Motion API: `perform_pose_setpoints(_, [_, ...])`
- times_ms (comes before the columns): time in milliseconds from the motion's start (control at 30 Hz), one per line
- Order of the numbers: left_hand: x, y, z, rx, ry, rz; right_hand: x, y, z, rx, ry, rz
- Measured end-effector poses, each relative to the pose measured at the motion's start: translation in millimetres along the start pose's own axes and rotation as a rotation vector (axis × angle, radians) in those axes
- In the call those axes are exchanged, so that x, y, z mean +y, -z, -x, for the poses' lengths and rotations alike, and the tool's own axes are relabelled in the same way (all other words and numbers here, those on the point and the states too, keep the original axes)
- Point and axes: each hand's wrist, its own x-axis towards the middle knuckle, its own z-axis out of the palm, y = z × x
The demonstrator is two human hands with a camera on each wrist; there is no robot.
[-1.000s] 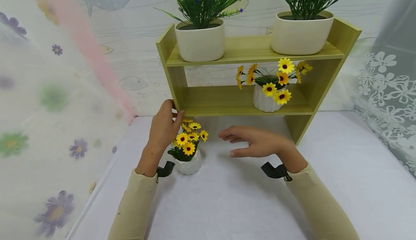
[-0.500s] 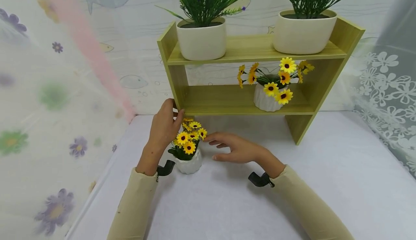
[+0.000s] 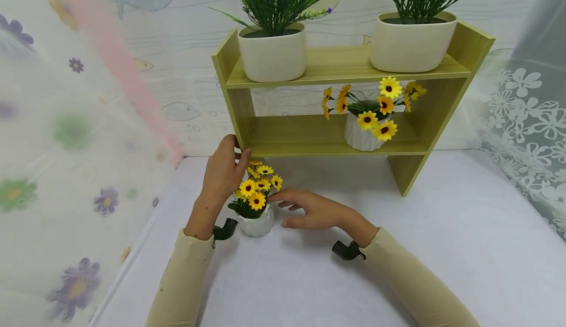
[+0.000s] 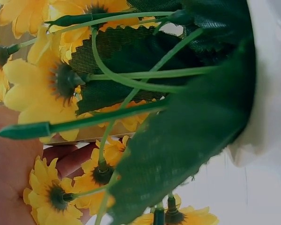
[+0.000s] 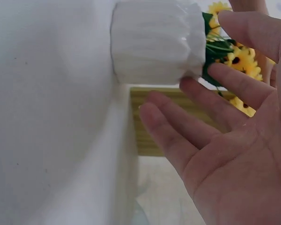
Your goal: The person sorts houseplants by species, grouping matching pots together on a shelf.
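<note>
In the head view my left hand (image 3: pixel 221 172) grips the lower left edge of the wooden shelf (image 3: pixel 305 150), thumb in front and fingers round the side. Just below it, a white flowerpot (image 3: pixel 256 223) with small yellow sunflowers (image 3: pixel 248 188) stands on the table. From the right my right hand (image 3: pixel 316 210) reaches to this pot, fingers spread and relaxed. The right wrist view shows its fingertips beside the pot's rim (image 5: pixel 192 42); contact is hard to tell. Leaves and flowers (image 4: pixel 33 89) fill the left wrist view and hide most of the left hand.
A ribbed white pot (image 3: pixel 360 133) of yellow sunflowers stands on the middle shelf, at the right. Two larger cream planters, the left one (image 3: pixel 272 56) and the right one (image 3: pixel 411 44), stand on top. A white cloth (image 3: pixel 283 282) covers the table. Patterned curtains hang around.
My right hand has moved left and slightly down, from beside the flowerpot to right at its rim and flowers. The left hand has stayed on the shelf edge.
</note>
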Motion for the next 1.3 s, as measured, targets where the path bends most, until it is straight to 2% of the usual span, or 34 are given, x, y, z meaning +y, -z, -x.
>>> perform_pose_setpoints(233, [-0.9,-0.1,-0.3,0.002,-0.014,0.01,1,-7,-4.9,0.022,-0.017,0.002])
perform_pose_setpoints(367, [-0.4,-0.4,0.1,-0.003,-0.004,0.012,2,-11,-11.7,0.073,-0.012,0.011])
perform_pose_setpoints(500, [0.4,-0.8,0.0,-0.007,0.005,0.016,2,-14,-21.1,0.133,-0.002,0.052])
perform_pose_setpoints(667, [0.7,0.7,1.3,-0.01,0.016,0.021,4,-18,-31.7,0.155,0.006,0.113])
perform_pose_setpoints(867, [0.3,1.4,1.2,-0.006,0.007,0.02,3,-22,-42.9,0.199,-0.035,0.125])
perform_pose_setpoints(1033, [-1.8,1.1,3.2,-0.004,0.009,0.021,7,-28,-51.0,0.229,-0.046,0.117])
perform_pose_setpoints(1300, [-2.6,0.9,1.3,0.003,-0.019,0.013,9,-37,-51.9,0.289,-0.124,0.017])
